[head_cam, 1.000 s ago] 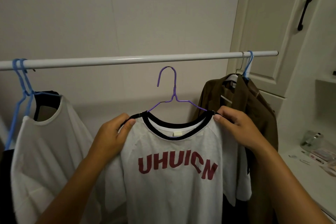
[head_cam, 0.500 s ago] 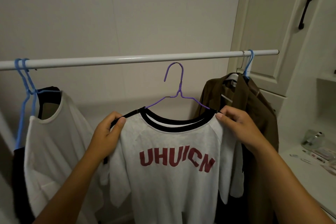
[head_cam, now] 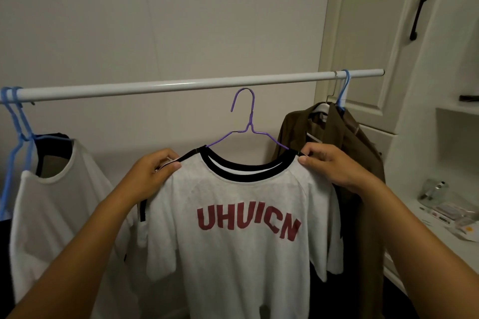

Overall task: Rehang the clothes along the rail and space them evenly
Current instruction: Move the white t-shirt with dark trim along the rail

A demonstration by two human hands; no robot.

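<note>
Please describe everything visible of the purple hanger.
The purple hanger is thin wire, seemingly coated metal: open hook, twisted neck, two sloping arms. It is upright, its hook just below the white rail, not over it. Its arms enter the black collar of the white T-shirt it carries. The left hand and right hand pinch the shirt's shoulders at its ends.

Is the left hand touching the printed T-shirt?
Touching. The head view shows the left hand pinching the T-shirt at its shoulder.

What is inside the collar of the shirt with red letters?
A purple wire hanger; its arms enter the shirt at the black collar. Their ends are hidden under fabric.
</note>
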